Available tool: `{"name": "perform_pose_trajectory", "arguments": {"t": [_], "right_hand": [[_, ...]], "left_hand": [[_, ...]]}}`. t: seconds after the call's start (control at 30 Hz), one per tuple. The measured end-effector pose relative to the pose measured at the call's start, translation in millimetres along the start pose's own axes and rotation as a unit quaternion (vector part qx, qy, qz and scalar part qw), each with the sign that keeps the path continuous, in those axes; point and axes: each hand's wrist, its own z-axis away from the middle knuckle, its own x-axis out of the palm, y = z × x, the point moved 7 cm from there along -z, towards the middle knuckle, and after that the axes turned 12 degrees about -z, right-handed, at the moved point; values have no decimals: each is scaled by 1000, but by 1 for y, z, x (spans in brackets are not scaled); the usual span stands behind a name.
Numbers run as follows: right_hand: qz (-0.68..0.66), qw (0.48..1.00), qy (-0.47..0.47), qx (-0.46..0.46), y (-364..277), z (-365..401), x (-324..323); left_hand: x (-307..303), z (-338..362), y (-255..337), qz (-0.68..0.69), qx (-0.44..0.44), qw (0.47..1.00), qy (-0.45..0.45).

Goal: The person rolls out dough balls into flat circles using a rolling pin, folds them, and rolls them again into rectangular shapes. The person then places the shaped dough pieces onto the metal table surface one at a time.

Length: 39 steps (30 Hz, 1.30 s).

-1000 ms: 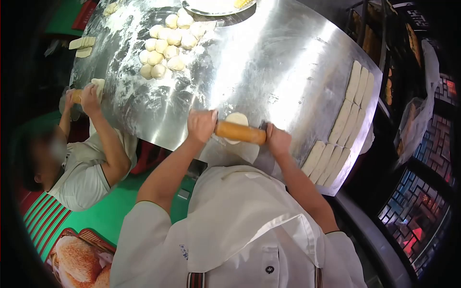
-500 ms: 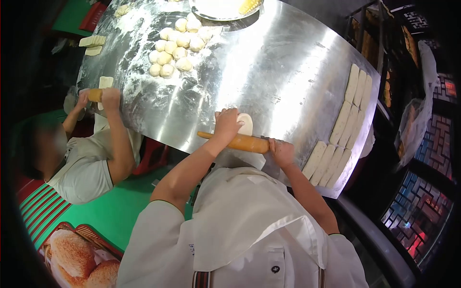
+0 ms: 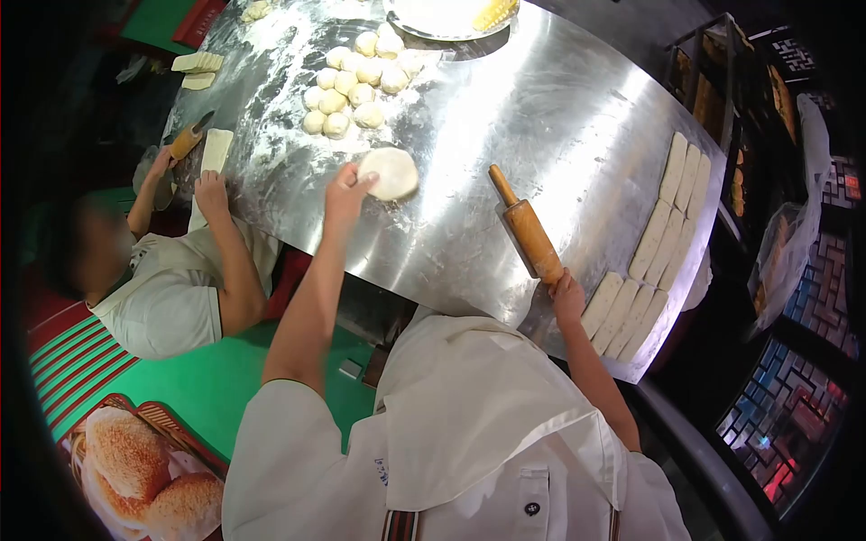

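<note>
My left hand (image 3: pixel 345 197) pinches the near left edge of a flat round dough wrapper (image 3: pixel 390 174), held at the steel table just below a cluster of floured dough balls (image 3: pixel 345 83). A wooden rolling pin (image 3: pixel 532 237) slants away from me on the right, its near handle gripped by my right hand (image 3: pixel 566 299). Its far handle points up and to the left. Beside my right hand, several long dough strips (image 3: pixel 624 311) lie in rows along the table's right edge.
At the left edge of the steel table (image 3: pixel 460 135), a co-worker (image 3: pixel 180 288) holds another rolling pin (image 3: pixel 186 142) and touches a dough strip (image 3: pixel 216 151). A metal plate (image 3: pixel 442 32) sits at the far edge. Racks of trays (image 3: pixel 722 99) stand to the right.
My left hand has carried the dough forward and left; it now shows as a wider disc. My right hand has swung the rolling pin off to the right. The co-worker has lifted their pin away.
</note>
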Motion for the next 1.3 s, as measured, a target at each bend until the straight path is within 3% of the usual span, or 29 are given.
{"name": "perform_pose_trajectory", "arguments": {"t": [0.03, 0.1, 0.13, 0.2, 0.23, 0.3, 0.33, 0.4, 0.47, 0.53, 0.57, 0.73, 0.8, 0.9, 0.93, 0.97, 1.03, 1.1, 1.13, 1.17, 1.2, 1.23, 1.3], "right_hand": [[-1, 1000, 0, -1, 7, -3, 2], [71, 983, 13, -170, 0, -8, 5], [71, 982, 13, -172, 7, -12, 7], [55, 972, 39, -225, 12, -15, 6], [56, 972, 38, -225, 12, -18, 3], [102, 987, -101, -70, 36, -27, 15], [105, 987, -104, -70, 36, -25, 15], [33, 983, -12, -178, 13, -19, 6], [29, 986, -19, -162, 6, -17, 4], [23, 989, -24, -146, 9, -16, 4], [44, 986, -12, -162, 5, -15, 3], [69, 973, 12, -218, 5, -16, 5], [59, 982, -9, -177, 12, -19, 4], [38, 989, -18, -139, -2, -15, -7], [42, 990, -17, -134, -12, -9, -13], [48, 991, -9, -124, -22, -6, -20], [55, 993, 4, -102, -30, -2, -32], [162, 973, -4, -162, -38, 8, -35], [164, 974, -6, -155, -37, 15, -35], [162, 963, -30, -212, -45, 27, -30], [157, 948, -51, -271, -55, 35, -21], [158, 949, -51, -268, -55, 39, -11], [154, 949, -62, -267, -51, 45, 24]], "left_hand": [[19, 19, -5, 39, -27, 998, -30], [55, 47, -51, 14, -43, 996, -82], [64, 59, -60, 15, -41, 996, -80], [71, 72, -70, -264, -20, 963, -47], [66, 66, -78, -264, -21, 963, -47], [26, 38, -76, -354, 46, 929, 96], [3, 22, -74, -373, 50, 916, 142], [-45, -10, -59, -388, 46, 893, 224], [-77, -22, -41, -383, 40, 886, 259], [-89, -19, -7, -338, 203, 864, 311], [-87, -19, -2, -337, 207, 863, 315], [0, 3, -33, -441, 163, 849, 241], [60, 24, -20, -452, 172, 862, 154], [135, 70, -7, -420, 258, 869, -37], [152, 90, -7, -405, 290, 862, -97], [157, 101, -9, -401, 290, 863, -103], [160, 116, -15, -290, 262, 904, -175], [133, 110, -13, -255, 219, 930, -148], [112, 104, -10, -223, 177, 953, -106], [100, 103, -6, -222, 173, 953, -111], [88, 102, 8, -303, 242, 920, -62], [82, 102, 17, -379, 307, 873, -12], [92, 85, -6, -437, 297, 847, -58]]}}
